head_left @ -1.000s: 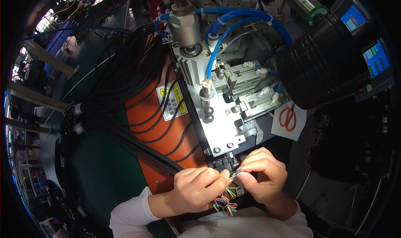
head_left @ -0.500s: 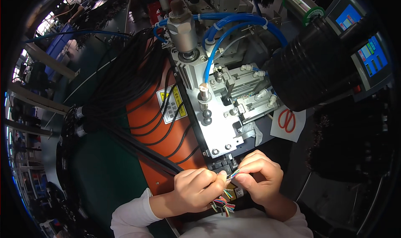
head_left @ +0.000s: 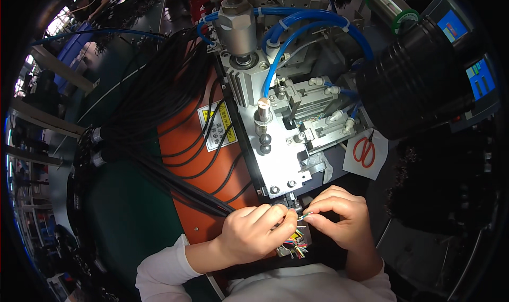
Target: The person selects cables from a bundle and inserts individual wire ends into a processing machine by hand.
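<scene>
My left hand (head_left: 254, 230) is closed with its fingertips pinched in front of the machine, gripping a black cable (head_left: 214, 204) that runs in from the left. Thin coloured wires (head_left: 298, 248) fan out below its fingers, in red, yellow, white and other colours. Close beside it, my right hand (head_left: 339, 214) pinches the ends of a few thin wires (head_left: 305, 215), some greenish, between thumb and forefinger. Both hands are just below the front of a silver metal machine (head_left: 283, 164), near its small dark clamp-like part (head_left: 289, 200). The palms and the inside of the left grip are hidden.
Many black cables (head_left: 154, 100) lie across the orange-red base (head_left: 185, 182) at left. Blue air hoses (head_left: 318, 23) arch over the machine. A thick black tube (head_left: 413, 79), screens (head_left: 450, 26) and a green-rimmed wire spool (head_left: 391, 7) stand at right. Red-handled scissors (head_left: 364, 151) lie on white paper.
My right hand has shifted slightly right, with its fingertips a little higher. The loose coloured wires hang further right under my left hand. The view has shifted slightly.
</scene>
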`<state>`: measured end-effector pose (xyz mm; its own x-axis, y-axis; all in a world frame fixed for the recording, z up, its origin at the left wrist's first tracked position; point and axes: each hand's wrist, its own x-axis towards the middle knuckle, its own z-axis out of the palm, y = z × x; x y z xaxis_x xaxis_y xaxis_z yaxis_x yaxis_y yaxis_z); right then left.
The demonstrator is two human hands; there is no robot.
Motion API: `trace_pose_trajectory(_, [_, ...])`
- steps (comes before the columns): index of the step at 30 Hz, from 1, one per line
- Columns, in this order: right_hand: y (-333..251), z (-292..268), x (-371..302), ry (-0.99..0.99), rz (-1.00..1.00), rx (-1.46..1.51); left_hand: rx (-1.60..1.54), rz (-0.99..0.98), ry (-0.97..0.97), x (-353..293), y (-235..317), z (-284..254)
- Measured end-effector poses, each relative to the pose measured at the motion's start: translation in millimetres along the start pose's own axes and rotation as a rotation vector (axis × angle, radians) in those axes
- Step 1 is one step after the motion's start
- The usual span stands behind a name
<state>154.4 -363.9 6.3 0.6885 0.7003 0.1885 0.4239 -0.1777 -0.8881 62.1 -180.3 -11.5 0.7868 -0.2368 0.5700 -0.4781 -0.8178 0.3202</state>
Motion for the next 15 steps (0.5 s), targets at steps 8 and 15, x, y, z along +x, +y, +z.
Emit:
trace_pose_trajectory(8, [-4,17,-1,0.169,-0.083,-0.038,0.017,0.024,-0.005,-5,2,-2])
trace_pose_trajectory(15, [3,34,-11,0.226,0.023,0.424,-0.122,-0.071,0.122,-3,4,-3])
